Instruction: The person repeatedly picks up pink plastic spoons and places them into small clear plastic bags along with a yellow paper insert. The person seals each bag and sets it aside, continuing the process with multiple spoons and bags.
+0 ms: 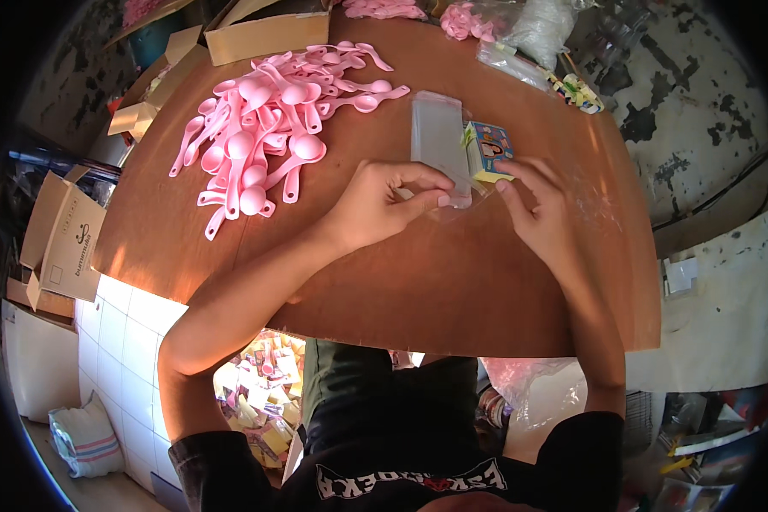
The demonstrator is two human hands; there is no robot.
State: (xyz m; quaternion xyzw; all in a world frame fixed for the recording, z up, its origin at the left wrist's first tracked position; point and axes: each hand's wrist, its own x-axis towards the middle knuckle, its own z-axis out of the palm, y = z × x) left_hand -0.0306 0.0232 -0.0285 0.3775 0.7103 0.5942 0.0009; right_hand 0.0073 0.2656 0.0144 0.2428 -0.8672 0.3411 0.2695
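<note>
Thumb and forefinger of my left hand [384, 200] pinch a small clear plastic bag [469, 194], whose thin film stretches toward my other hand. My right hand [536, 200] has its thumb and forefinger curled toward each other at the near corner of a stack of printed cards [490, 147], blue on top with yellowish edges. What lies between those two fingertips is too fine to make out. Beside the cards is a flat pile of clear plastic bags [437, 124], partly under the held film. Left of my hands spreads a large heap of pink plastic spoons [256, 128].
The brown wooden table [418, 290] has a curved far side. An open cardboard box [269, 36] stands at its far left edge; bagged pink pieces [467, 21] and a plastic sack [544, 30] lie at the far right. Below, left, sit many small packets [269, 375].
</note>
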